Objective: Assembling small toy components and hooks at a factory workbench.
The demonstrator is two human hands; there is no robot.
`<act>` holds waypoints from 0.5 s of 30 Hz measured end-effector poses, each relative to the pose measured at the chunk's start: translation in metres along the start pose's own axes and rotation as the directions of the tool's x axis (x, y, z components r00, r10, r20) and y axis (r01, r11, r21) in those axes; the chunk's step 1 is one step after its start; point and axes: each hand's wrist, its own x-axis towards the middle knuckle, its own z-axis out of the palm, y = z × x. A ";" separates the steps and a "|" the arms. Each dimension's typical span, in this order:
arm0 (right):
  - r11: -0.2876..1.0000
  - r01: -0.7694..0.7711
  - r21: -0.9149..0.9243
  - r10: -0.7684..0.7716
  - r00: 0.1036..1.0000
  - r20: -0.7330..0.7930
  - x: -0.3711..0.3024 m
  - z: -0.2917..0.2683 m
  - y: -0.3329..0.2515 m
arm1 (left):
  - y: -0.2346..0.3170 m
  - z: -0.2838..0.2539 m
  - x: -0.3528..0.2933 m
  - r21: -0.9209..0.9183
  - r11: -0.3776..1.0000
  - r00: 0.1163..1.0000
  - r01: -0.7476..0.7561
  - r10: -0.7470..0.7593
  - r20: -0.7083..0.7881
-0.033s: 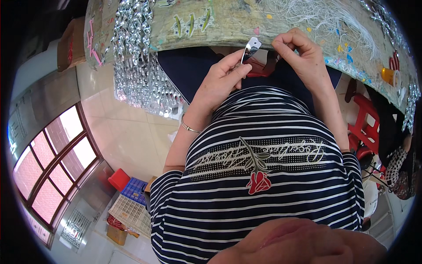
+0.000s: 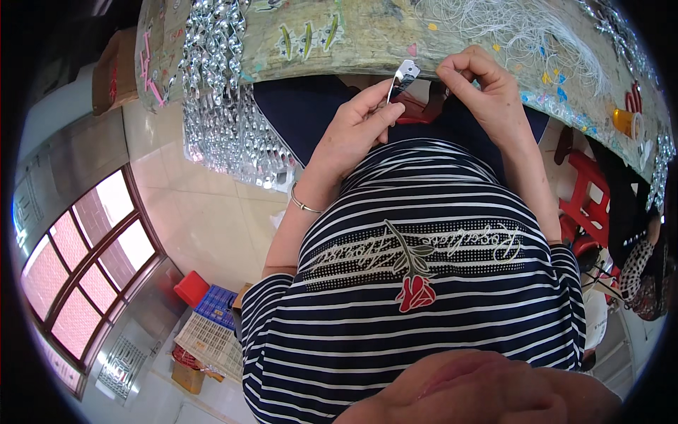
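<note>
My left hand (image 2: 361, 127) pinches a shiny silver foil strip (image 2: 408, 70) between thumb and fingers, just off the table's near edge. The strip's upper end has a small hole, and its body curves down toward my palm. To its right, my right hand (image 2: 484, 88) is raised level with the strip, thumb and forefinger pressed together. Whatever lies in that pinch is too fine to make out. Beyond my right hand, a loose tangle of thin white threads (image 2: 505, 28) lies on the worn table (image 2: 374, 42).
Twisted silver foil strips (image 2: 212, 78) hang over the table's left edge. Three green-and-white stickers (image 2: 307, 39) lie nearby. An orange-yellow container (image 2: 624, 122) and red-handled scissors (image 2: 633, 97) are at the right. A red stool (image 2: 587, 185) and another person's patterned sleeve (image 2: 635, 265) show beyond.
</note>
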 end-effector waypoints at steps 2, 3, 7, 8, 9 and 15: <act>1.000 -0.003 0.006 0.003 1.000 0.009 -0.001 0.001 -0.001 | 0.000 0.000 0.000 -0.018 0.999 0.999 -0.033 0.033 0.007; 1.000 -0.002 0.006 0.002 1.000 0.009 -0.002 0.001 -0.001 | 0.000 0.000 0.000 -0.017 0.999 0.999 -0.033 0.033 0.007; 1.000 -0.012 -0.023 0.012 0.999 0.035 -0.004 0.002 -0.003 | -0.001 0.000 0.001 0.017 0.998 0.998 -0.057 0.057 0.010; 1.000 -0.020 -0.005 0.021 0.999 0.043 -0.004 0.003 -0.004 | -0.001 0.000 0.001 0.017 0.998 0.998 -0.062 0.062 0.015; 1.000 -0.020 -0.005 0.020 0.999 0.044 -0.005 0.003 -0.004 | -0.001 0.000 0.001 0.017 0.998 0.998 -0.062 0.062 0.015; 1.000 0.011 0.009 -0.011 0.997 0.072 -0.008 0.008 -0.012 | -0.001 0.000 0.002 0.021 0.998 0.998 -0.066 0.066 0.020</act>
